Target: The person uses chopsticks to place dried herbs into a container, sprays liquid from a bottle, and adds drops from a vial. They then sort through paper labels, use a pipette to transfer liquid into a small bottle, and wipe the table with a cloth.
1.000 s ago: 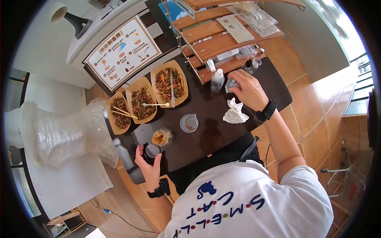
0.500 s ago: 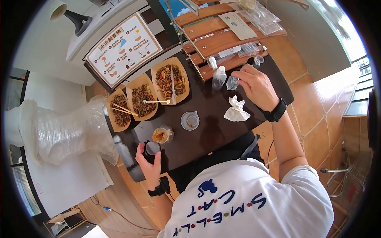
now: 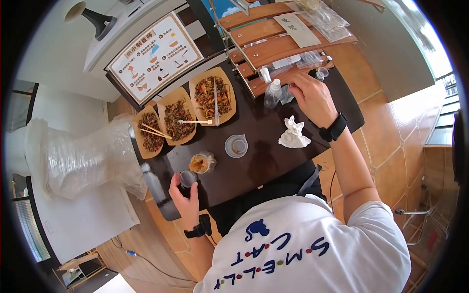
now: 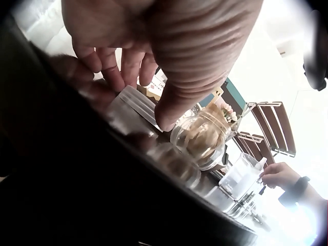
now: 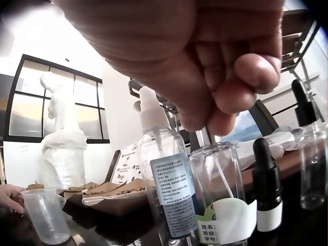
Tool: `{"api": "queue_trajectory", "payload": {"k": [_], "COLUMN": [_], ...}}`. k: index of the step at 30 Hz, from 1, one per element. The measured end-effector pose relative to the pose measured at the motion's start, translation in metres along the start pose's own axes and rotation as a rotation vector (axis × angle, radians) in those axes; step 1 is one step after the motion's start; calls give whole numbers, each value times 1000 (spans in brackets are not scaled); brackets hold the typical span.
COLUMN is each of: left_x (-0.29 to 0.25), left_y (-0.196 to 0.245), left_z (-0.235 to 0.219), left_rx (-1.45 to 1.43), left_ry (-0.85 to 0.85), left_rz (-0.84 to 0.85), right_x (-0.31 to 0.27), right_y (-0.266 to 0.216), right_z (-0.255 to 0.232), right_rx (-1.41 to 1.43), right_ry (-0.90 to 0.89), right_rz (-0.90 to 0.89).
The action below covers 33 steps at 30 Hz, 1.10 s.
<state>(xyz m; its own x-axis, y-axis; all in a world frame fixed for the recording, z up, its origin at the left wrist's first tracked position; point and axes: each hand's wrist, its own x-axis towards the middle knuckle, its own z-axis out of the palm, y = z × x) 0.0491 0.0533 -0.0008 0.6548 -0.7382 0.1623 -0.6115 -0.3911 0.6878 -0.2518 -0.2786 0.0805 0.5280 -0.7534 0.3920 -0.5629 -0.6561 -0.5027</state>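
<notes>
My left hand (image 3: 186, 199) rests at the near left of the dark table, with thumb and fingers on either side of a clear round lid (image 4: 137, 105). Just beyond it stands a clear jar (image 3: 210, 161) with tan contents. My right hand (image 3: 313, 101) pinches the top of a square clear glass bottle (image 5: 215, 174), and its fingertips hide the mouth. A thin tube slants inside this bottle, which has a white and green label (image 5: 233, 221). Close beside it stands a clear spray bottle (image 5: 171, 189) with a white top. A black-capped dropper bottle (image 5: 267, 189) stands on its other side.
Three paper trays of dried mix line the far left, the largest tray (image 3: 231, 110) bearing a clear stick. A plastic measuring cup (image 3: 228, 146) stands mid-table. Crumpled tissue (image 3: 294, 136) lies near my right wrist. A wooden slatted rack (image 3: 264, 50) and an instruction board (image 3: 156, 58) border the back.
My right hand has moved slightly away from me, and the glass bottle now sits closer to the spray bottle. My left hand stays around the lid. The head view has shifted a little.
</notes>
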Motion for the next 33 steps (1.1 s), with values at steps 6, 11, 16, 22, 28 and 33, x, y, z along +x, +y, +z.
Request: {"api": "queue_trajectory", "payload": {"k": [6, 11, 16, 22, 28, 33], "left_x": [-1, 0, 18, 46, 50, 50], "left_y": [19, 77, 119, 141, 142, 146], "left_z": [-11, -23, 6, 46, 56, 59], "left_rx": [-218, -401, -444, -188, -132, -99], "left_ry": [92, 197, -118, -208, -224, -260], "left_rz": [-140, 5, 222, 446, 510, 536], "right_x": [-3, -16, -25, -35, -44, -48], "right_y": [-11, -46, -63, -70, -55, -51], "right_z": [-6, -41, -27, -20, -22, -15], "right_rx": [-8, 176, 309, 281, 261, 291], "right_ry": [54, 182, 11, -176, -204, -183], "right_rz": [11, 183, 42, -98, -65, -128]}}
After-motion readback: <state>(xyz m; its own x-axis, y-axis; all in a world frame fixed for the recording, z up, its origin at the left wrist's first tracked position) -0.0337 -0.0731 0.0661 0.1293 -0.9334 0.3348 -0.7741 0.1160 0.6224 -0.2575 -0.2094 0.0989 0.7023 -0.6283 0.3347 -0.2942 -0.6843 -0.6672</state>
